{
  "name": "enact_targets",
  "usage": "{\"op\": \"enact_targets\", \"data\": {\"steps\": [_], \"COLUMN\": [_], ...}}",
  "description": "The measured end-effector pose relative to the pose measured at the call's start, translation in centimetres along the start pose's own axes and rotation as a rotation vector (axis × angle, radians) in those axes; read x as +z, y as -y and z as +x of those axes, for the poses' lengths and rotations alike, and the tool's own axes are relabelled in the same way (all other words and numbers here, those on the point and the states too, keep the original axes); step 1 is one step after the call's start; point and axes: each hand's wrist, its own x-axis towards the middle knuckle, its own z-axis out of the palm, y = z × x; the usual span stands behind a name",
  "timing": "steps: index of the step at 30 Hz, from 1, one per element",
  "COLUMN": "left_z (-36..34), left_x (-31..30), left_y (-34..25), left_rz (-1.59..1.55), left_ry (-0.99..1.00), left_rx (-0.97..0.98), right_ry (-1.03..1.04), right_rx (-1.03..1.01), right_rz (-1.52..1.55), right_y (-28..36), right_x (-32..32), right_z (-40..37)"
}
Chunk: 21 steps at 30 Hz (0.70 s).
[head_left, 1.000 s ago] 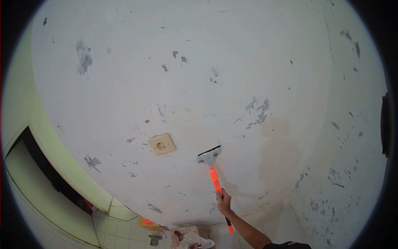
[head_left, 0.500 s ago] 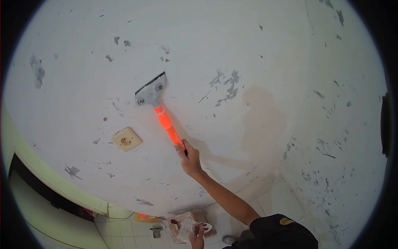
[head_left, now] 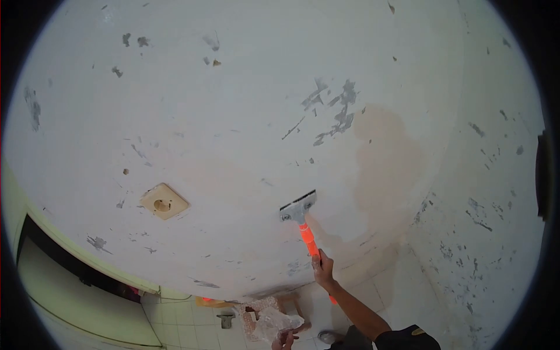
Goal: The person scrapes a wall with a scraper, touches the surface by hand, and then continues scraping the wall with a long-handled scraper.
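My right hand (head_left: 324, 270) is wrapped round the orange handle of a long wall scraper (head_left: 311, 240). Its wide grey head (head_left: 298, 207) lies against or close to the white wall (head_left: 233, 151), below a large grey chipped patch (head_left: 338, 111); the frame does not settle whether the blade touches. At the bottom edge, my left hand (head_left: 284, 339) has its fingers closed on a crumpled clear plastic bag (head_left: 277, 322). Part of that hand is cut off by the frame.
A beige wall socket (head_left: 165, 202) sits left of the scraper. On the tiled floor below are a speckled box-like object (head_left: 252, 332), a dark flat-bladed tool (head_left: 225, 319) and a yellow item (head_left: 211, 302). A second wall (head_left: 496, 175) meets this one at the right.
My right hand has brought the scraper down and to the right, away from the area above the socket. The plastic at my left hand looks more spread out. The view has shifted slightly.
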Motion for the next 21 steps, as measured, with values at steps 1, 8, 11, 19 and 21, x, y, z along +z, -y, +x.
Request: {"op": "enact_targets", "data": {"steps": [1,8,11,19,21], "left_z": [0.1,1.0,1.4,3.4,3.7], "left_x": [0.3,2.0,2.6,5.4,6.4], "left_y": [-0.2,-1.4,-2.0,-0.2,1.1], "left_rz": [0.005,-0.018,-0.005,0.069,0.067], "left_ry": [0.004,0.011,0.055,0.059,0.078], "left_rx": [0.002,0.032,0.040,-0.039,-0.052], "right_ry": [0.006,0.021,0.036,0.034,0.027], "right_rx": [-0.036,-0.165,-0.163,-0.051,-0.033], "right_rz": [0.022,0.177,0.199,-0.002,-0.014], "right_y": [0.0,14.2,15.2,0.8,-2.6], "right_x": [0.2,2.7,2.7,-3.8,-5.8], "right_z": [0.7,9.2,9.6,3.3,1.3]}}
